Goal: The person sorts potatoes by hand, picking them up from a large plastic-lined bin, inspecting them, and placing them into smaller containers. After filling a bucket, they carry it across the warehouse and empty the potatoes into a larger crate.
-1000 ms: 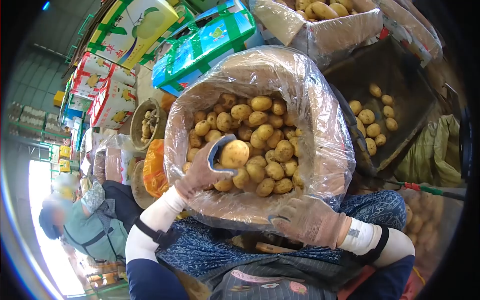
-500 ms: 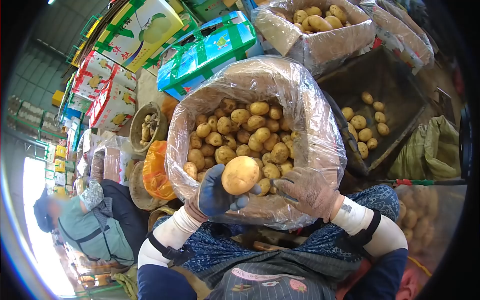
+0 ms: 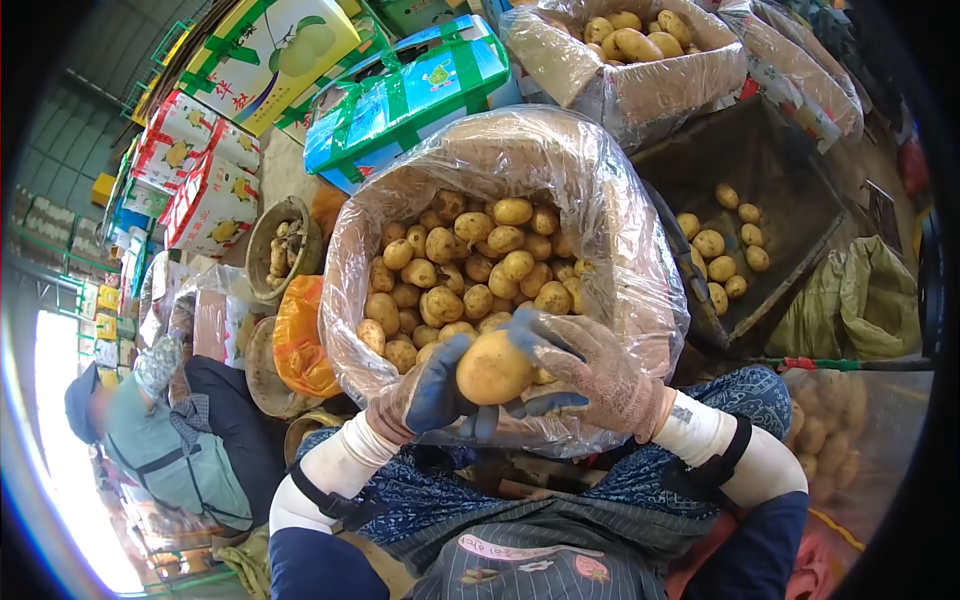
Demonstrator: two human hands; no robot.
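Note:
Both gloved hands hold one large yellow potato [image 3: 493, 368] over the near rim of a plastic-lined box of potatoes [image 3: 620, 250]. My left hand [image 3: 425, 395] cups the potato from the left and below. From the right and above, my right hand [image 3: 590, 370] wraps its fingers over it. Many smaller potatoes [image 3: 470, 265] fill the box behind the hands. White sleeves cover both forearms.
A dark tray [image 3: 790, 170] with several potatoes lies at the right, another lined potato box [image 3: 640, 70] behind it. Colourful fruit cartons [image 3: 400, 95] are stacked at the back left. A basket [image 3: 275, 250], an orange bag [image 3: 300, 340] and a seated person [image 3: 165, 440] are at the left.
My left hand lifted the potato out of the box and drew it toward me. My right hand rose from the box's front and closed onto the potato.

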